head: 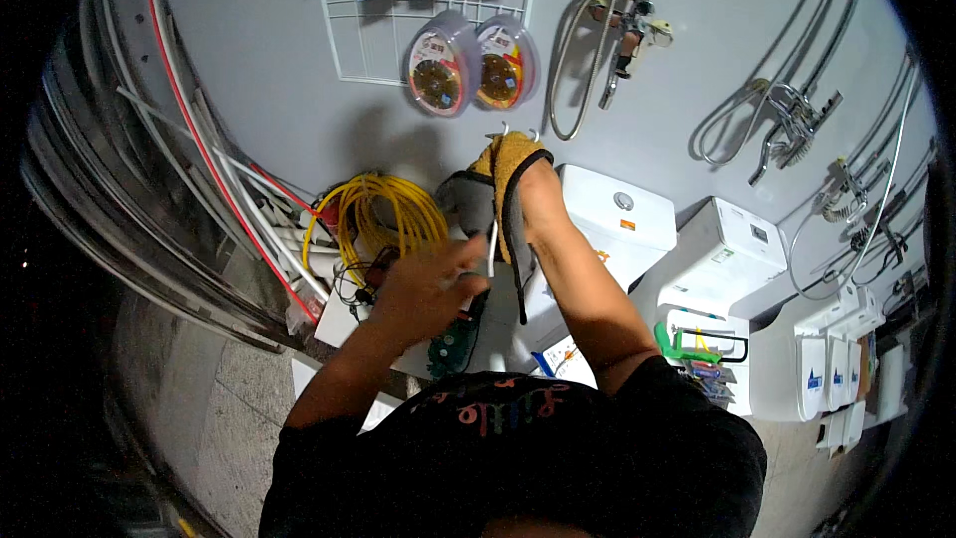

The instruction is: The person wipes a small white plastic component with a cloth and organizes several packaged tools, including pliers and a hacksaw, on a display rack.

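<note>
A two-sided cloth [511,164], tan on one face and grey on the other with black edging, is bunched over my right hand. Its fingers are hidden under the folds, while the wrist [539,190] shows below. Two white hook ends [505,128] poke out past the top of the cloth. A thin white rod [492,250] hangs along its left side; whether rod and hooks are one piece is unclear. Motion blurs my left hand [433,288], which is beside the rod's lower end with thumb and forefinger apart. I see nothing between them.
A yellow hose coil [373,213] lies left, near long pipes [187,119]. White toilets [616,202] line the wall at right; a green hacksaw [676,347] rests on one. Boxed discs [437,75] hang from a wire rack [358,37]. Shower mixers [792,119] hang on the wall.
</note>
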Action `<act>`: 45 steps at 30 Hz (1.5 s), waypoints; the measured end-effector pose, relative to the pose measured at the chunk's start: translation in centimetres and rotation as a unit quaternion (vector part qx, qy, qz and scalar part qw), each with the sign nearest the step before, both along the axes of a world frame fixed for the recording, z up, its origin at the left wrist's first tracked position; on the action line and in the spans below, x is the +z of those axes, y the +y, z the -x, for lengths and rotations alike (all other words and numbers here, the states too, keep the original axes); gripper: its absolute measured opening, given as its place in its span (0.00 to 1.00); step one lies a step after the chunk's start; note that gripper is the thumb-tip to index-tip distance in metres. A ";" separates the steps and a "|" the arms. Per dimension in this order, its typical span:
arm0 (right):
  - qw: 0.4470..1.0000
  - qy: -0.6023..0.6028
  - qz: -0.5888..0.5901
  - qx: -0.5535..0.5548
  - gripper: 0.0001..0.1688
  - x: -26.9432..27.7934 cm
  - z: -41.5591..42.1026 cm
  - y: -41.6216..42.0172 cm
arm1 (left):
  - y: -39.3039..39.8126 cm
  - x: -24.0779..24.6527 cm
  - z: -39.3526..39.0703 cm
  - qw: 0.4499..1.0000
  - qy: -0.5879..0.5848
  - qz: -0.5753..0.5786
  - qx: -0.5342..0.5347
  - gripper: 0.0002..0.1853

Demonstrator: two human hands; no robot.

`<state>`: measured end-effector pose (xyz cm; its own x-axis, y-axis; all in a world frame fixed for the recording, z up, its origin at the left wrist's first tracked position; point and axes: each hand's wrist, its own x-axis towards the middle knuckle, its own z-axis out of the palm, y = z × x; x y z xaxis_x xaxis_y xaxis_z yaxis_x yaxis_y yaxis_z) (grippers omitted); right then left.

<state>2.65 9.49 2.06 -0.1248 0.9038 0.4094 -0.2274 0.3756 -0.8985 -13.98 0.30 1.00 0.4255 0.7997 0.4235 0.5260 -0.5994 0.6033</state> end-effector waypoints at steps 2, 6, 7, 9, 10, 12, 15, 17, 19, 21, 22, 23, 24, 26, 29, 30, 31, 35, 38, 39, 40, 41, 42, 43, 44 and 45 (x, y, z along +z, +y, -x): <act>0.988 -0.110 -0.107 -0.010 0.13 -0.2 -1.5 -0.3 | 1.5 1.1 0.7 0.997 -0.047 -0.067 0.002 0.24; 0.998 -0.040 0.014 0.052 0.15 0.4 -0.3 -3.1 | 6.7 2.8 -1.7 0.952 -0.282 0.021 -0.116 0.24; 0.996 -0.010 0.068 0.062 0.16 0.8 -0.2 -3.6 | 7.2 3.5 -2.1 0.940 -0.272 0.091 -0.183 0.24; 0.986 0.030 0.131 0.097 0.16 2.3 -0.4 -4.9 | 7.6 4.0 -2.7 0.917 -0.249 0.162 -0.265 0.24; 0.982 0.041 0.141 0.122 0.17 3.4 -0.7 -5.6 | 7.8 4.0 -2.9 0.914 -0.240 0.165 -0.281 0.23; 0.973 0.042 0.160 0.163 0.17 4.2 -1.4 -6.2 | 7.8 3.9 -3.5 0.913 -0.231 0.162 -0.296 0.22; 0.967 0.008 0.230 0.113 0.17 2.3 -2.8 -5.0 | 7.7 3.9 -4.7 0.919 -0.237 0.127 -0.289 0.20; 0.965 0.042 0.237 0.106 0.17 1.2 -3.0 -4.8 | 7.8 3.7 -5.5 0.921 -0.253 0.087 -0.284 0.19; 0.966 0.036 0.239 0.090 0.17 0.7 -3.2 -5.0 | 7.8 3.0 -5.9 0.896 -0.293 0.138 -0.304 0.19; 0.969 -0.004 0.238 0.064 0.18 0.1 -3.4 -6.1 | 8.2 2.4 -6.3 0.880 -0.322 0.159 -0.310 0.20; 0.967 -0.028 0.246 0.066 0.18 -0.1 -3.3 -7.1 | 8.4 2.1 -6.1 0.880 -0.331 0.156 -0.302 0.20; 0.964 -0.037 0.245 0.095 0.17 -1.3 -3.9 -7.5 | 8.7 1.8 -6.0 0.880 -0.340 0.153 -0.294 0.20; 0.976 -0.123 0.152 0.093 0.17 -3.6 -4.9 -7.9 | 8.8 1.4 -6.5 0.878 -0.372 0.147 -0.265 0.21; 0.975 -0.195 0.021 0.100 0.17 -7.1 -6.0 -9.3 | 9.8 1.6 -5.9 0.889 -0.368 0.114 -0.249 0.21; 0.968 -0.070 0.217 0.108 0.16 -4.2 -4.9 -10.5 | 9.6 2.0 -5.3 0.904 -0.334 0.087 -0.250 0.19; 0.977 -0.117 0.143 0.111 0.16 -5.4 -5.9 -9.0 | 9.4 2.1 -5.6 0.903 -0.333 0.088 -0.255 0.18; 0.974 -0.111 0.178 0.084 0.16 -3.5 -5.4 -8.4 | 9.3 2.1 -5.9 0.903 -0.332 0.090 -0.257 0.18; 0.971 0.019 0.226 0.075 0.15 0.7 -4.0 -5.6 | 7.6 2.4 -7.1 0.905 -0.289 0.135 -0.282 0.17; 0.978 -0.061 0.182 0.080 0.16 -0.4 -4.2 -5.3 | 10.0 2.4 -6.2 0.898 -0.362 0.090 -0.233 0.16; 0.982 -0.145 0.078 0.088 0.16 -2.4 -4.7 -6.0 | 10.8 2.6 -5.7 0.912 -0.354 0.018 -0.204 0.15; 0.973 -0.214 -0.033 0.083 0.16 -4.1 -4.8 -6.7 | 11.4 3.4 -4.7 0.908 -0.368 0.024 -0.200 0.15; 0.979 -0.182 0.019 0.091 0.16 -5.0 -4.9 -7.0 | 11.7 3.7 -4.1 0.903 -0.381 0.030 -0.196 0.15; 0.982 -0.148 0.072 0.095 0.15 -5.1 -4.7 -7.6 | 11.9 3.2 -4.0 0.918 -0.347 0.031 -0.192 0.15; 0.978 -0.115 0.143 0.103 0.15 -4.5 -4.8 -7.9 | 12.1 3.0 -3.9 0.916 -0.349 0.046 -0.191 0.15; 0.967 -0.082 0.214 0.109 0.15 -3.9 -4.7 -8.0 | 12.0 2.8 -4.1 0.914 -0.352 0.060 -0.191 0.15; 0.967 -0.103 0.210 0.096 0.15 -3.3 -4.7 -7.6 | 11.8 2.7 -4.6 0.912 -0.352 0.079 -0.196 0.15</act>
<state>7.40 1.90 -1.20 -0.3468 0.9371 -0.0406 -0.0571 -0.0643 -0.9963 -9.43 12.06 3.71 0.3587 0.7195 0.5947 -0.2598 -0.5349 0.8040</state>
